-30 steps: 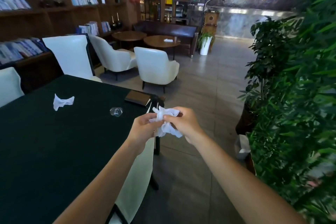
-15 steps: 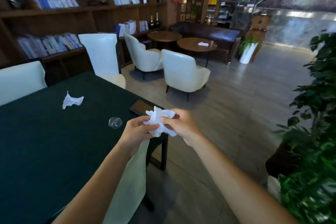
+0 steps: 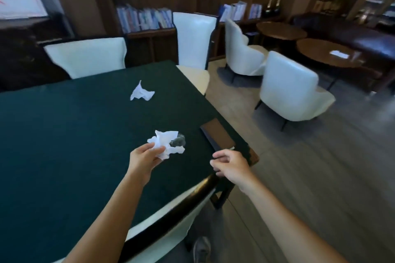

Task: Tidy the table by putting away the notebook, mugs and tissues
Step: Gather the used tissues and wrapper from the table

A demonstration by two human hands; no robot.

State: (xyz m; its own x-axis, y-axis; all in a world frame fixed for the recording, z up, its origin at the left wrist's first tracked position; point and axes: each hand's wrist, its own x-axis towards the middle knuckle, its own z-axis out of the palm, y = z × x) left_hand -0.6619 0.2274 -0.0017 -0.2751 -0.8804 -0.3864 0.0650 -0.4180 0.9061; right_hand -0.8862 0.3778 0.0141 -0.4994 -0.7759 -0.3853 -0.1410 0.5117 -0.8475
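Over the green table (image 3: 64, 134), left hand (image 3: 144, 159) fingers pinch a crumpled tissue (image 3: 165, 144); right hand (image 3: 230, 165) fingers curl loosely, empty.

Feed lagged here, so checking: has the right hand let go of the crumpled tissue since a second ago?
Yes. The right hand is off the tissue, now by the notebook at the table's corner; the left hand holds it alone.

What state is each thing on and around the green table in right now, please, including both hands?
Left hand: shut on the crumpled tissue, above the table.
Right hand: empty, fingers loosely curled, near the table's corner.
Second tissue: crumpled, lying loose on the table.
Notebook: closed, flat by the table's right edge.
Small clear object: on the table, partly hidden behind the held tissue.
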